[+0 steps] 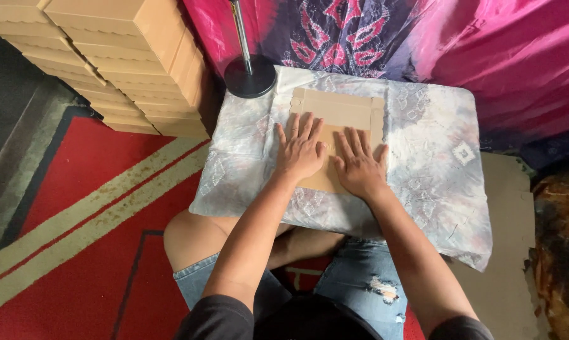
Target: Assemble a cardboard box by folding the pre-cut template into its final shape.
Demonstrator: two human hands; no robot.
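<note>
A flat brown cardboard blank [338,113] lies on a low table covered with a pale tie-dye cloth [435,157]. My left hand [300,151] rests palm down on the near left part of the cardboard, fingers spread. Beside it, my right hand [358,165] presses flat on the near right part, fingers apart. Neither hand grips anything. The near edge of the cardboard is hidden under my hands.
Stacks of folded brown cardboard boxes [127,56] stand at the upper left. A black round stand base with a metal pole [250,75] sits at the table's far left corner. Pink and purple fabric [486,50] hangs behind. A red carpet [76,220] covers the floor.
</note>
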